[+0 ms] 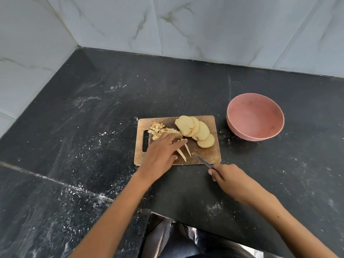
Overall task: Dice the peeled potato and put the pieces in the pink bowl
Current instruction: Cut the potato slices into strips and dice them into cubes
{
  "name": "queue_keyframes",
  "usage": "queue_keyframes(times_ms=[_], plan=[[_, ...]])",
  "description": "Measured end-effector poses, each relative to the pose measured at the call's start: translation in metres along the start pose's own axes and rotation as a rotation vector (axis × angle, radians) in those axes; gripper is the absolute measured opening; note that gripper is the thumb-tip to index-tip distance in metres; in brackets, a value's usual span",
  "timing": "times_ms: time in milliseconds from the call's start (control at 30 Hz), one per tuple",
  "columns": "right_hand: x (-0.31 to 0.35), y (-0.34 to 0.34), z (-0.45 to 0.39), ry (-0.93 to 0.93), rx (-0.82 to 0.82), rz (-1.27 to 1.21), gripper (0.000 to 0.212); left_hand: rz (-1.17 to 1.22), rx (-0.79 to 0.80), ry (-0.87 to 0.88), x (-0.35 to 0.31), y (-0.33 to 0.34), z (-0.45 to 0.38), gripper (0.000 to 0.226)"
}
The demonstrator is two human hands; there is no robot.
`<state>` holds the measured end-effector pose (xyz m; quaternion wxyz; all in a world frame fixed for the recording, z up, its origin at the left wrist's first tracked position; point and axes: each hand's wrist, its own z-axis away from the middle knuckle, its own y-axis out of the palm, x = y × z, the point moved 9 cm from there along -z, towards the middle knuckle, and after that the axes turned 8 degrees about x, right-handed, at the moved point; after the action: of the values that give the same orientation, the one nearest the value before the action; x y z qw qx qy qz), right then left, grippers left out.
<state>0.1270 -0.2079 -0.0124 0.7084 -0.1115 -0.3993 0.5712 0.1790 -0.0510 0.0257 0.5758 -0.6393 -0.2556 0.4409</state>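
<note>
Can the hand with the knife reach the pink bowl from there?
Probably yes. The right hand grips the knife just below the pink bowl, with only bare black counter between them.

A black stone countertop (93,127) fills most of what I see, speckled and smeared with white streaks and dust, thickest toward the lower left. A pale seam (55,181) crosses it diagonally at the left. Behind it, white marble-look wall tiles (186,25) with grey-brown veins run across the top of the frame and meet in a corner at the upper left. At the bottom centre, below the counter's edge, my dark clothing (186,243) shows.
</note>
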Motion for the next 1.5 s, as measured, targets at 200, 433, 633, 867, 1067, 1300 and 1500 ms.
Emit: queue_keyframes(times_ms=[200,433,633,867,1067,1300,1500], plan=[[0.008,-0.006,-0.005,0.011,-0.002,0.229,0.029,-0.157,0.198,0.228,-0.006,0.008,-0.02,0.058],[-0.005,-0.018,0.0,0.025,-0.032,0.157,0.027,-0.113,0.221,0.369,-0.019,0.004,-0.033,0.019],[-0.008,-0.02,0.0,0.03,-0.076,0.066,0.026,-0.063,0.248,0.36,-0.022,0.004,-0.036,0.021],[-0.002,-0.023,0.0,0.061,-0.179,-0.093,0.025,0.13,0.036,-0.116,-0.003,0.014,-0.026,0.017],[0.016,-0.011,0.0,0.037,-0.265,-0.1,0.025,0.395,-0.17,-0.354,0.002,0.02,-0.005,0.014],[0.017,0.003,-0.01,0.091,-0.239,-0.067,0.022,0.447,-0.298,-0.364,-0.004,0.017,0.004,0.01],[0.02,0.012,-0.022,0.202,-0.143,-0.007,0.01,0.474,-0.339,-0.372,-0.008,0.019,0.002,0.006]])
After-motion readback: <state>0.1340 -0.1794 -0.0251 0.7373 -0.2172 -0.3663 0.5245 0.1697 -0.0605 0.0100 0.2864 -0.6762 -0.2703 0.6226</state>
